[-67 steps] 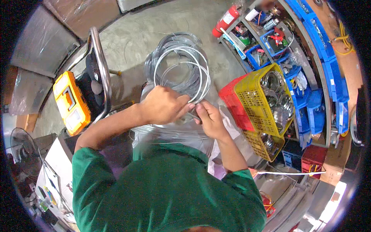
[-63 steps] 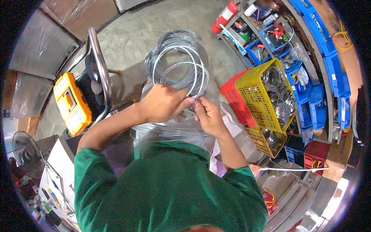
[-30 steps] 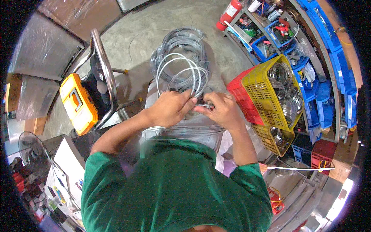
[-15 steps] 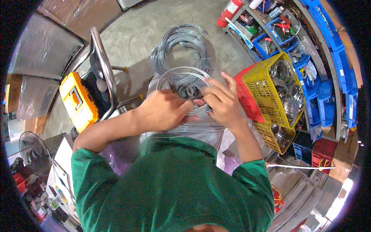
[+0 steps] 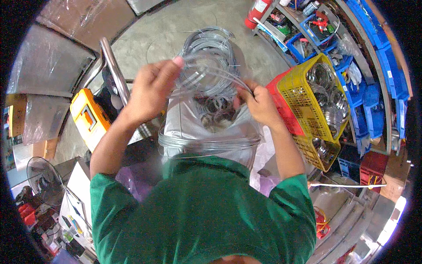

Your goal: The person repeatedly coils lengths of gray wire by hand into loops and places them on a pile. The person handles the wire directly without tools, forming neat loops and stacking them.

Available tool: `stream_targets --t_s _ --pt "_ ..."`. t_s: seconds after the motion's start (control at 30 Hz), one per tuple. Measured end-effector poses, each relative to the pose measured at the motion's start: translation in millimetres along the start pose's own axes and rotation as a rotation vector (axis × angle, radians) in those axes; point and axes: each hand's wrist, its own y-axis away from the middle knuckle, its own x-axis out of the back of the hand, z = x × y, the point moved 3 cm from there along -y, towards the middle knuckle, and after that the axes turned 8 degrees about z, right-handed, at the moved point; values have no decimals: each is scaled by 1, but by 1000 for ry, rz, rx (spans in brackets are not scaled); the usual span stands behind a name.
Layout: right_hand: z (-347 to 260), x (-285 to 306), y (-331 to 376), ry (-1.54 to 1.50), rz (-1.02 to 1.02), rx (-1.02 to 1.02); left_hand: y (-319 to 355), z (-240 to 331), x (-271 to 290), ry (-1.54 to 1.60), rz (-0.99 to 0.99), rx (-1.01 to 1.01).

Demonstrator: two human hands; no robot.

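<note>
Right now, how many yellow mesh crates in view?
2. One yellow crate sits right of the person's right hand, filled with metal rings; a second yellow crate sits just below it, partly covered. Others may be hidden among the shelving.

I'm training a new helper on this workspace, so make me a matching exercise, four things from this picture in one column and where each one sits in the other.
Things:
1. wire hoop
2. yellow crate
3. yellow toolbox
4. fire extinguisher

Places:
A. top of the picture, at the end of the shelving
B. on the floor to the person's left
C. held up between the left hand and the right hand
D. to the person's right, stacked on another yellow crate, full of metal rings

Pairs: 1-C, 2-D, 3-B, 4-A
</note>
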Motion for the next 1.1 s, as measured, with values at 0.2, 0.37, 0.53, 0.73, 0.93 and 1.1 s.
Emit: stream_targets --t_s 0.2,0.37,0.53,0.73,0.93,1.1 --pt "27 -6 1 -125 -193 -11 -13 19 24 558 34 180" --pt "44 54 -18 -63 67 -114 -12 52 68 775 126 211" --pt "64 101 -30 858 306 123 16 20 59 988 -230 359" --pt "77 57 -33 -750 105 -435 45 0 11 1468 -425 420" --pt "27 -32 -37 -1538 338 -416 43 -29 -53 1358 -224 562" --pt "-11 -56 -25 -2084 -234 -358 29 -39 -58 1208 -84 587"
